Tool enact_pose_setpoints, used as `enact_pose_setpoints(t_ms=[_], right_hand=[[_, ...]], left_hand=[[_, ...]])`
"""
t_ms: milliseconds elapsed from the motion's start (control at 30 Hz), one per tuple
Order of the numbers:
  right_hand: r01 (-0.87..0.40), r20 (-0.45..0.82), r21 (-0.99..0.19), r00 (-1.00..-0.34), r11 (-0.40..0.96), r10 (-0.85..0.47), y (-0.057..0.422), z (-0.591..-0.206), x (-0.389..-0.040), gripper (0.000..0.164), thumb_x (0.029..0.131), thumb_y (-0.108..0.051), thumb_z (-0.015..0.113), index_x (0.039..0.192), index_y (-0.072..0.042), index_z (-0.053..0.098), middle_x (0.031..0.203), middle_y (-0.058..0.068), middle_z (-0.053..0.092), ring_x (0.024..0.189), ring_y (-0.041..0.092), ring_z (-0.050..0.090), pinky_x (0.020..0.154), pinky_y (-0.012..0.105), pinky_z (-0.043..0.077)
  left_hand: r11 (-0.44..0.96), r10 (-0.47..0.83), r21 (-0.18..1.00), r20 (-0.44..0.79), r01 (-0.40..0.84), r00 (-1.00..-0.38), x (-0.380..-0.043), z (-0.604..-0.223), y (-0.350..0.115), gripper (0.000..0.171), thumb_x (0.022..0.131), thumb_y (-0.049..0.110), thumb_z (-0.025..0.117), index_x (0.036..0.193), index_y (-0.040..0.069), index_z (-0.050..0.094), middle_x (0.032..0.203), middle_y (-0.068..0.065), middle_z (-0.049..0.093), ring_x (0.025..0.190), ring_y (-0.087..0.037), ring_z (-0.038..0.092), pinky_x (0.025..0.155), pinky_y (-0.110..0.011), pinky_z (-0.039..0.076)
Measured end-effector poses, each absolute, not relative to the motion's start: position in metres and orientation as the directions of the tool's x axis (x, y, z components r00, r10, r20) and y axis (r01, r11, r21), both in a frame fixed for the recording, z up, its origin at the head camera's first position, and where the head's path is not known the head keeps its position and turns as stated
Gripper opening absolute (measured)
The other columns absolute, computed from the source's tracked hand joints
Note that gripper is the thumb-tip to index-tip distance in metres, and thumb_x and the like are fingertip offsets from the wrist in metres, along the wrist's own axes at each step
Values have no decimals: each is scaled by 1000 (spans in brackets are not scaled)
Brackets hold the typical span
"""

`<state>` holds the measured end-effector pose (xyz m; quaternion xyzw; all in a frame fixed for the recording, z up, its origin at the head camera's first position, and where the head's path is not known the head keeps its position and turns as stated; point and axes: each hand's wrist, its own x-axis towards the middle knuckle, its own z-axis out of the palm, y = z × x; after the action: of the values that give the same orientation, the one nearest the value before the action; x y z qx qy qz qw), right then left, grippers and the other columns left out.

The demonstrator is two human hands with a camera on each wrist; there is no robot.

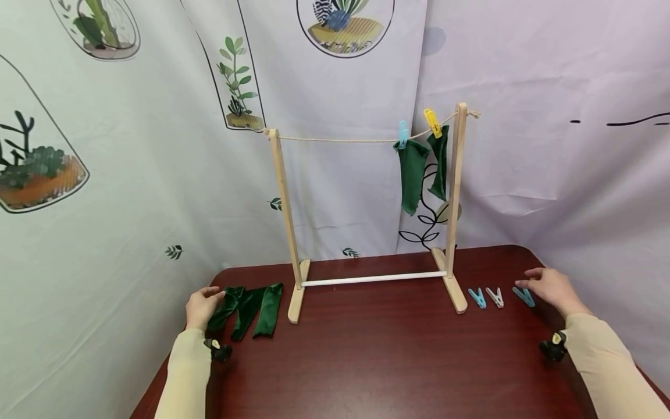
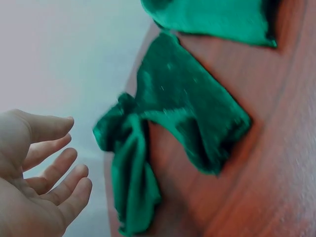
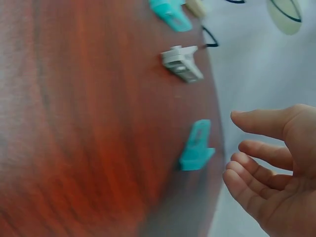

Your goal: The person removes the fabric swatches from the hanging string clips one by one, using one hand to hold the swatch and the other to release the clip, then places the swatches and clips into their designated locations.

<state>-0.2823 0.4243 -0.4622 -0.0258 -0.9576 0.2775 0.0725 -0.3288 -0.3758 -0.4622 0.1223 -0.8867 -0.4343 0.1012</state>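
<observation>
My left hand (image 1: 201, 308) hovers at the left end of several green velvet cloth pieces (image 1: 269, 311) on the table. In the left wrist view its fingers are loosely bent and hold nothing, a short gap from the nearest bunched green cloth (image 2: 131, 182). On the far right, my right hand (image 1: 552, 288) is beside a blue clothespin (image 1: 524, 297). The right wrist view shows its fingers relaxed and apart from that clothespin. Another blue clothespin (image 1: 477, 298) and a white clothespin (image 1: 494, 297) lie to its left.
A wooden rack with a white crossbar (image 1: 374, 279) stands at the back of the dark red table (image 1: 377, 361). From its rope (image 1: 335, 140) hang two green cloths, one under a blue clothespin (image 1: 403, 135), the other under a yellow clothespin (image 1: 432, 122). A printed curtain hangs behind.
</observation>
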Motion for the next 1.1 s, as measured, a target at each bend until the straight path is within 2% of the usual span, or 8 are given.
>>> enact_pose_setpoints(t_ms=[100,200,367,667,767,933,1100], right_hand=[[-14,155,-537,-985,844,82,423,-452,-280,57,97,-26,66,125,22,52,115,42,58,105,61,52,84,64,46],[-42,190,-536,-979,843,71,420,-441,-278,57,98,-27,65,127,20,52,113,40,61,106,60,53,84,63,45],[-90,252,-536,-966,839,57,411,-422,-277,55,99,-28,66,129,16,54,116,37,62,106,58,55,83,63,45],[-171,360,-514,-932,841,31,389,-389,-274,52,97,-31,69,129,10,60,112,31,67,101,49,62,82,58,45],[-193,388,-506,-921,840,22,381,-376,-271,51,97,-32,69,129,7,61,110,28,69,98,46,65,79,49,47],[-227,424,-505,-906,833,10,366,-357,-265,50,96,-34,71,129,3,64,106,23,71,97,44,68,75,29,44],[-247,444,-507,-896,826,4,353,-340,-259,51,96,-36,71,131,0,64,106,20,72,100,43,68,72,19,43]], left_hand=[[591,-284,799,79,-109,-955,-329,-455,-367,48,102,24,59,139,-8,53,139,-33,49,115,-47,56,92,-53,48],[586,-262,806,93,-82,-961,-331,-447,-356,49,103,26,60,140,-5,54,138,-31,52,118,-46,55,94,-54,47],[595,-179,804,131,-1,-975,-337,-432,-339,51,103,31,60,141,-2,53,145,-28,48,127,-45,49,103,-59,40],[622,-52,762,266,177,-963,-339,-405,-303,48,102,35,62,140,6,57,127,-20,61,114,-35,59,86,-47,51],[633,-26,743,302,218,-953,-338,-394,-286,48,101,36,63,139,7,58,125,-19,63,113,-35,61,85,-48,52],[619,3,737,341,270,-940,-338,-376,-259,44,100,32,66,136,7,61,122,-18,65,112,-35,63,87,-51,52],[599,59,723,388,343,-920,-337,-359,-234,40,98,28,69,132,8,64,120,-16,67,110,-33,64,92,-51,51]])
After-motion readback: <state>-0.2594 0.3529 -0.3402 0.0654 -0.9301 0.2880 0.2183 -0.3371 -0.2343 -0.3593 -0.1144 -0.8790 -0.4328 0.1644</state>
